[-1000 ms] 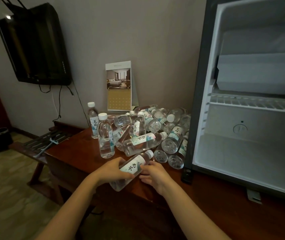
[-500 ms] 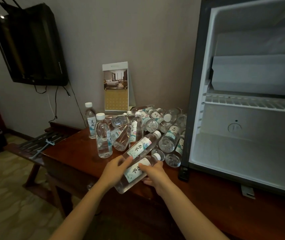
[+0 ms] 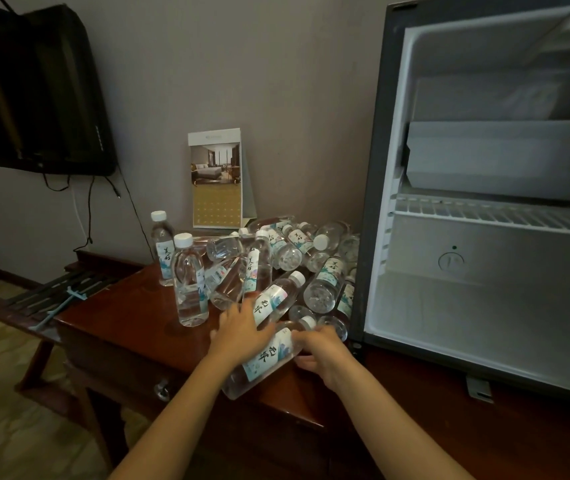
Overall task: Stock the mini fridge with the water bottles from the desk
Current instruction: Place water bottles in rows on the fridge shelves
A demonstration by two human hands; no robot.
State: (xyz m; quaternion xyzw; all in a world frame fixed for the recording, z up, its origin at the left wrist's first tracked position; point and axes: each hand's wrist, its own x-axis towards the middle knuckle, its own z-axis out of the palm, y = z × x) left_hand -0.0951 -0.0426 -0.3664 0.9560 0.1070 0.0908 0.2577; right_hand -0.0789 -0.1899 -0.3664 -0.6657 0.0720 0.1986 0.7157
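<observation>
Several clear water bottles [image 3: 325,275] with white caps lie piled on the brown desk [image 3: 120,327], against the open mini fridge [image 3: 449,323]. The nearest bottle [image 3: 266,358] lies slanted at the desk's front edge, and my right hand [image 3: 321,351] grips its cap end. My left hand [image 3: 242,332] reaches across that bottle and curls round the base of a second lying bottle [image 3: 276,296] just behind it. The fridge stands at the right with its white inside bare and a wire shelf [image 3: 484,216] across the middle.
Two bottles [image 3: 188,278] stand upright at the left of the pile. A calendar card [image 3: 216,178] leans on the wall behind. A dark TV [image 3: 34,91] hangs at the left above a slatted luggage rack [image 3: 51,296]. The desk drawer has a knob [image 3: 162,389].
My left hand has slid up from the near bottle's body onto the second bottle behind it. My right hand has stayed on the near bottle, which now lies closer to the pile.
</observation>
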